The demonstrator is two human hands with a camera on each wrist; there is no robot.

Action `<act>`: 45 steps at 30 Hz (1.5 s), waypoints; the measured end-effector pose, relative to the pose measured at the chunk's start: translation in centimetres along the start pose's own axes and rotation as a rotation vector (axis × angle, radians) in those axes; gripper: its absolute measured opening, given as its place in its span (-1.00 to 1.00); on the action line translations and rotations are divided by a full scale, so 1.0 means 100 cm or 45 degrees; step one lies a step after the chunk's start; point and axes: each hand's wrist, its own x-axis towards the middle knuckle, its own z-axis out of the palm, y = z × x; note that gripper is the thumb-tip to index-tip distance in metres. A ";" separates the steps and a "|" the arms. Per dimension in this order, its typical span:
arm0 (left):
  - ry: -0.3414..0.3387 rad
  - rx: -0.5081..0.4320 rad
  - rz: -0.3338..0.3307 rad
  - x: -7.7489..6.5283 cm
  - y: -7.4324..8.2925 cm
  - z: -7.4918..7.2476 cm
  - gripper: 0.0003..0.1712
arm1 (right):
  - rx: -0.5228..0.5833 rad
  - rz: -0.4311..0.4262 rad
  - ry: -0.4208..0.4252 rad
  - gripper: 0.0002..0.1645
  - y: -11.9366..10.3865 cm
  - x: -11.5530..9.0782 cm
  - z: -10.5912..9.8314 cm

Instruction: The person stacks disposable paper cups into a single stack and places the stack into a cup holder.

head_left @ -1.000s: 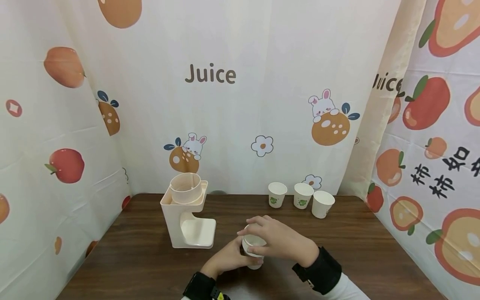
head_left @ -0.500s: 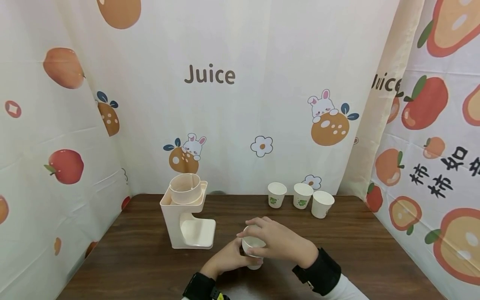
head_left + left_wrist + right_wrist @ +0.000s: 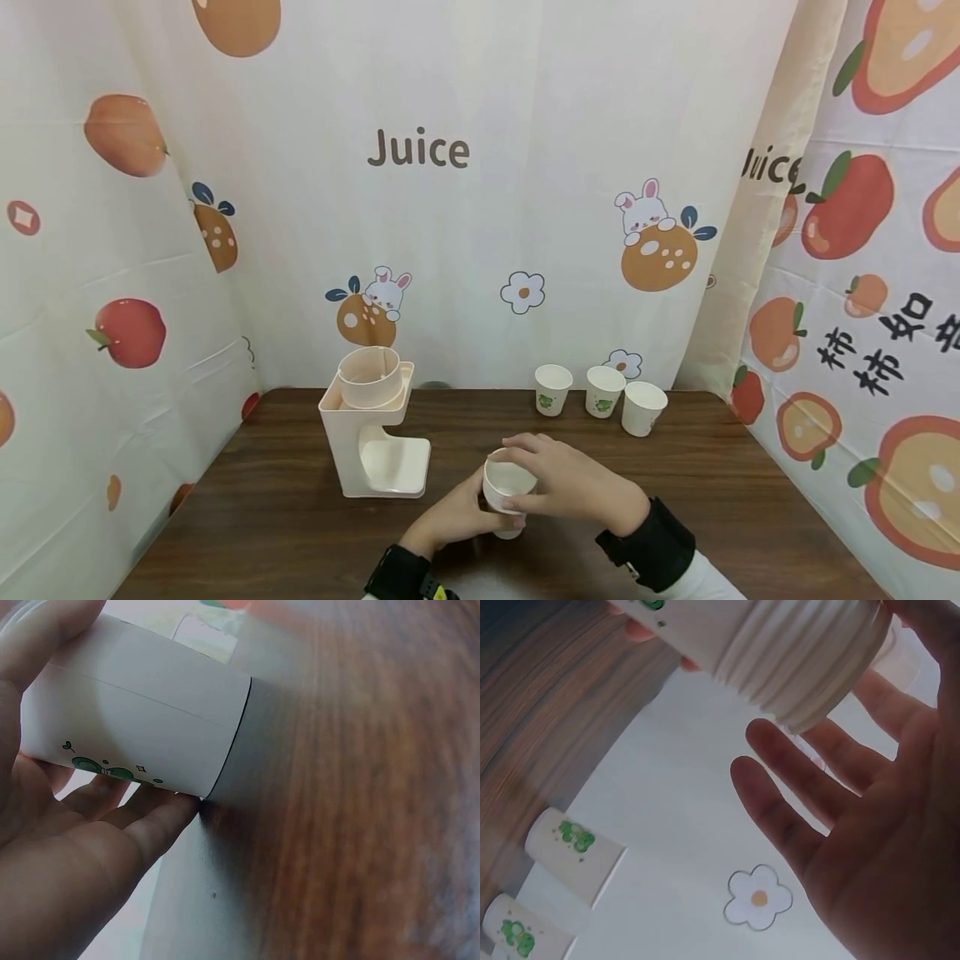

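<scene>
A nested stack of white paper cups (image 3: 508, 482) is held mouth upward near the table's front middle. Around its lower part wraps my left hand (image 3: 459, 515), thumb on one side and fingers on the other. Green print shows on the bottom cup (image 3: 150, 712) in the left wrist view; whether its base touches the table is unclear. My right hand (image 3: 573, 483) spans the top rim, thumb at the near edge and index finger at the far edge. In the right wrist view, several stacked rims (image 3: 802, 660) show, and the other fingers (image 3: 769, 802) extend away from the cups.
A cream dispenser-like stand (image 3: 375, 433) with a round holder on top is at the left. Single paper cups stand at the back right: one on the left (image 3: 552, 390), one in the middle (image 3: 603, 392), one on the right (image 3: 643, 408). A fruit-print curtain (image 3: 450, 250) rises behind the table.
My right hand has shifted slightly to the right over the stack, uncovering more of the top cup's mouth. The left hand and the stack stay almost where they were.
</scene>
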 end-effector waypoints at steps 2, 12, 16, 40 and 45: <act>0.005 -0.001 0.018 0.000 0.000 0.000 -0.09 | -0.006 0.008 0.009 -0.32 0.003 -0.003 0.000; 0.005 -0.002 0.035 0.001 0.001 0.000 -0.07 | 0.047 0.140 0.030 -0.25 0.027 -0.026 -0.010; 0.014 0.008 0.036 0.001 0.002 0.001 -0.06 | 0.064 0.209 0.058 -0.30 0.039 -0.037 -0.014; 0.004 -0.005 0.072 0.000 0.004 0.002 -0.08 | -0.038 0.428 0.233 -0.47 0.094 -0.080 -0.016; 0.006 -0.009 0.071 0.000 0.004 0.002 -0.09 | -0.124 0.426 0.318 -0.51 0.107 -0.080 -0.017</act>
